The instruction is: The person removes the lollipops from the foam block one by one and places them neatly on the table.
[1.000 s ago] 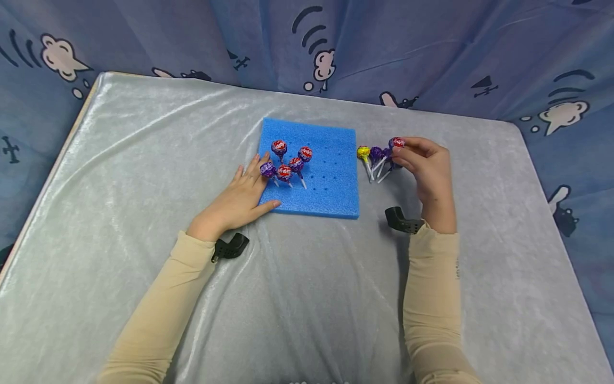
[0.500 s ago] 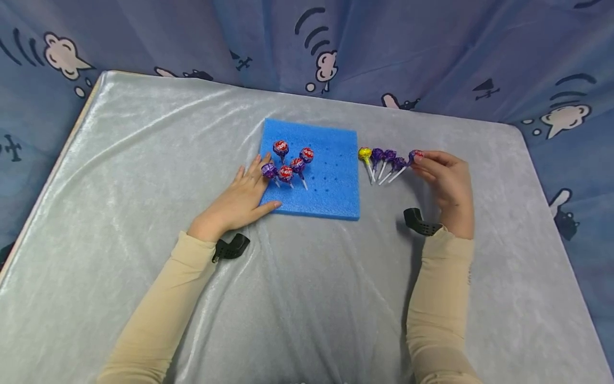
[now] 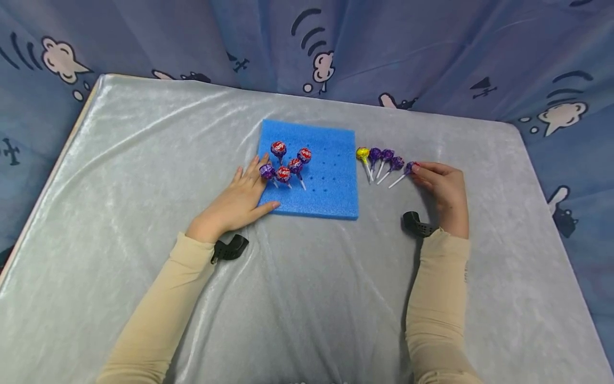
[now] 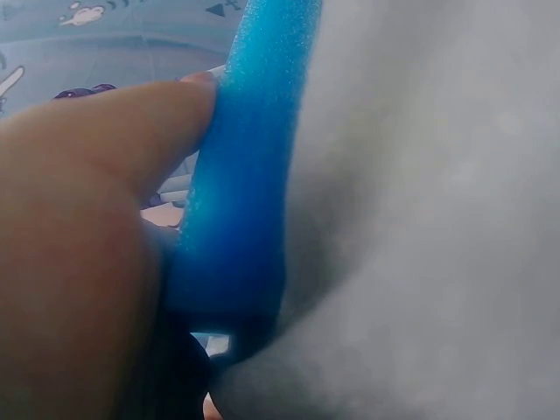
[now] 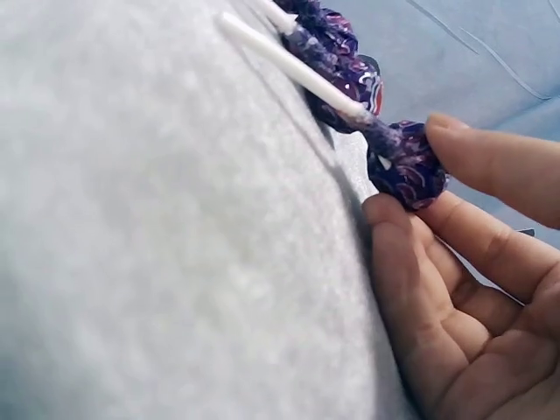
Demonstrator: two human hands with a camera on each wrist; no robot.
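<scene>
My right hand (image 3: 443, 194) pinches a purple-wrapped lollipop (image 3: 409, 168) by its candy head, thumb on one side and fingers on the other. Its white stick (image 5: 289, 66) points away from the hand, low over the cloth. Just left of it lie a yellow lollipop (image 3: 362, 153) and several purple lollipops (image 3: 395, 163), fanned out. With fingers spread, my left hand (image 3: 235, 197) rests on the left edge of a blue foam board (image 3: 331, 202). Several red and purple lollipops (image 3: 284, 174) stand in the board beside those fingers. In the left wrist view, the thumb (image 4: 166, 118) touches the foam's side.
Rows of small holes (image 3: 324, 177) dot the right part of the board. Grey velvety cloth (image 3: 316, 298) covers the table. A blue patterned curtain (image 3: 422, 48) hangs behind and at the sides. A black wrist camera (image 3: 417, 224) sits at the right sleeve.
My right hand has carried the purple lollipop right from above the pile, then lowered it toward me at the row's right end. The left hand stays on the board.
</scene>
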